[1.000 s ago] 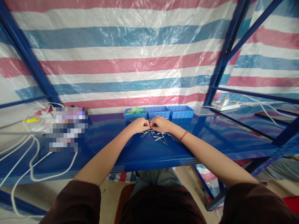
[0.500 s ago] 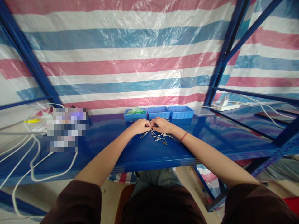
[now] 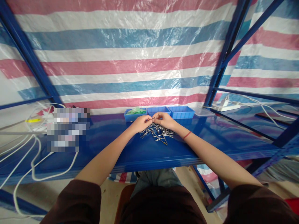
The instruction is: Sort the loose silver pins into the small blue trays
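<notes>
A heap of thin silvery blind rivets (image 3: pixel 161 133) lies on the blue tabletop, pointing in many directions. Over the heap's far side, my left hand (image 3: pixel 141 123) is closed in a pinch, thumb and forefinger together. My right hand (image 3: pixel 165 120) pinches too, its fingertips almost meeting those of the left. Between the two sets of fingertips shows a small bit of metal, apparently a rivet, mostly covered by the fingers. Just behind the hands stand a blue bin with green packets (image 3: pixel 136 111) and a middle blue bin (image 3: pixel 158 110), partly covered by my right hand.
A third blue bin (image 3: pixel 181 112) stands to the right, beside a clear plastic lid (image 3: pixel 203 112). White cables (image 3: pixel 35 155) and a blurred-out pile (image 3: pixel 67 129) occupy the left. A white power strip (image 3: pixel 226 106) sits at right. Blue metal posts (image 3: pixel 218 71) frame the bench (image 3: pixel 149 160).
Both hands have risen slightly and moved back toward the bins, uncovering more of the rivet heap. They remain pinched close together.
</notes>
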`<action>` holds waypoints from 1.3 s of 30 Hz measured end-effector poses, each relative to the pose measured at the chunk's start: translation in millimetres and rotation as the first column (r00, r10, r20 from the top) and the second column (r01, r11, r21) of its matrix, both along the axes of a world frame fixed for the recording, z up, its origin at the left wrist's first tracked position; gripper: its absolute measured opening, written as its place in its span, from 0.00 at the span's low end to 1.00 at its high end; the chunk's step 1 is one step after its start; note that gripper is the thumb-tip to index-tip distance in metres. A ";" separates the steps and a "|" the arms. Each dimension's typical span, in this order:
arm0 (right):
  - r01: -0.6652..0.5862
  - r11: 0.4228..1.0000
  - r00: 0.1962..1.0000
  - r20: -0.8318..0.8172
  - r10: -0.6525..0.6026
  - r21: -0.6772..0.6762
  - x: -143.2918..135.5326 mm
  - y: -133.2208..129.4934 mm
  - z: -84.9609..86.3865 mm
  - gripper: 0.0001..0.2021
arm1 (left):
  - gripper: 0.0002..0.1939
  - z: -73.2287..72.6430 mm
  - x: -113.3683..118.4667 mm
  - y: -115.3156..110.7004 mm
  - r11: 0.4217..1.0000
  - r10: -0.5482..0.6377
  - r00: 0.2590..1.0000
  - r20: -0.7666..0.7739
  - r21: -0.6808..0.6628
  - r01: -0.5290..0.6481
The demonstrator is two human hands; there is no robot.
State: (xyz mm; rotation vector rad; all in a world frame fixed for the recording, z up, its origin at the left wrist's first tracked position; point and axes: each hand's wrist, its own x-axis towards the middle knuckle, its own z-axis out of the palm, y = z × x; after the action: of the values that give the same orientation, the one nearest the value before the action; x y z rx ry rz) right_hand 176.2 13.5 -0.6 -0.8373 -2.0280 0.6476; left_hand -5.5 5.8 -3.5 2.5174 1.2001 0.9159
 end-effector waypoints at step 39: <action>0.288 0.876 0.936 0.081 -0.343 0.387 9.6 6.0 5.9 0.13 | 0.11 9.0 2.1 -11.9 0.937 0.145 0.985 0.091 0.307 -0.166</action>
State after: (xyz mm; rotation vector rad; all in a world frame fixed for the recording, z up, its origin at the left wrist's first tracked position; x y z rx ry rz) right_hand 185.8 19.5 5.3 -0.9783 -1.9920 0.0129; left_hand -3.4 -6.1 5.5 2.6293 1.3420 1.3150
